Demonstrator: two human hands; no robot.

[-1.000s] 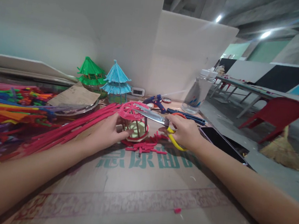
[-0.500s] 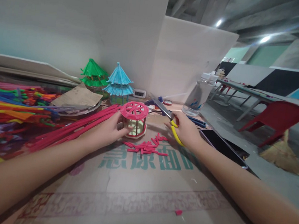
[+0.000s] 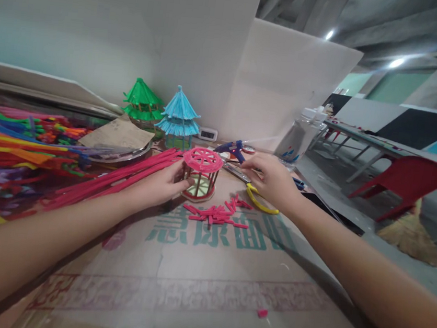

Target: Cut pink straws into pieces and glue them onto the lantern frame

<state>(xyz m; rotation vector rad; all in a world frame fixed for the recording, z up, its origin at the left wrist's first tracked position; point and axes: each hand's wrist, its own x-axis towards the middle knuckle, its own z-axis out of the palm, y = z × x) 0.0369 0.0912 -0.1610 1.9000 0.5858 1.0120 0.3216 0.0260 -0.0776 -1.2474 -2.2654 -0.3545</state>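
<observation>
My left hand (image 3: 169, 182) is closed around the left side of a small pavilion frame (image 3: 203, 161), which has a pink spoked top, thin brown posts and a pale green base. The thumb rests at a post near the base. My right hand (image 3: 270, 176) has its fingertips closed on the handle end of a blue hot glue gun (image 3: 233, 149). Below that hand lie scissors with yellow handles (image 3: 260, 200), loose on the table, their blades partly hidden. Short cut pink strips (image 3: 216, 215) form a pile in front of the pavilion frame.
Long pink strips (image 3: 122, 177) and bundles of colourful pipe cleaners (image 3: 18, 157) lie at left. Behind stand a green pavilion (image 3: 142, 100), a blue pavilion (image 3: 178, 120) and a small digital clock (image 3: 208, 134). A clear bottle (image 3: 298, 139) and a phone (image 3: 329, 211) are at right.
My right hand has let go of the scissors, which now lie on the table, and has moved to the glue gun's handle. My left hand still holds the pavilion frame.
</observation>
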